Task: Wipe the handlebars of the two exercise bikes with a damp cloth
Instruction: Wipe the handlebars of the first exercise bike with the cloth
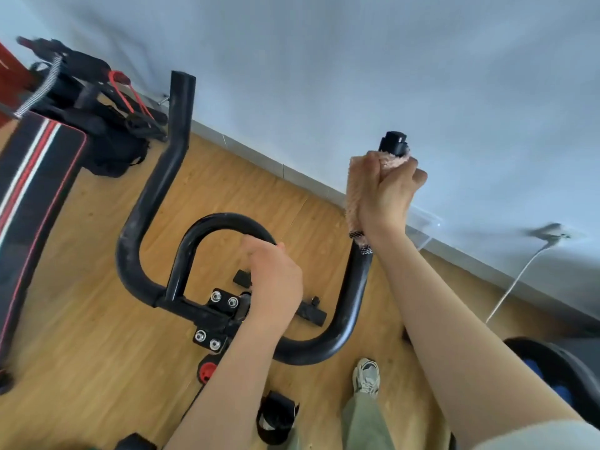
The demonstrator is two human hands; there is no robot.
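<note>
A black exercise-bike handlebar [152, 203] fills the middle of the view, with two upright horns and a curved inner loop [207, 225]. My right hand [386, 190] is closed around a pink cloth [352, 203] wrapped on the right horn, just below its black end cap [393, 142]. A strip of the cloth hangs down past my wrist. My left hand [276, 277] grips the right side of the inner loop near the bolted clamp [214, 316]. The left horn is bare. No second bike's handlebar is identifiable.
A black, red and white padded bench [35, 177] stands at the left, with black gear and a red band [130, 99] behind it by the wall. Wooden floor below; my shoe [367, 378] is by the pedal [276, 417]. A white cable [519, 277] hangs from a wall socket at the right.
</note>
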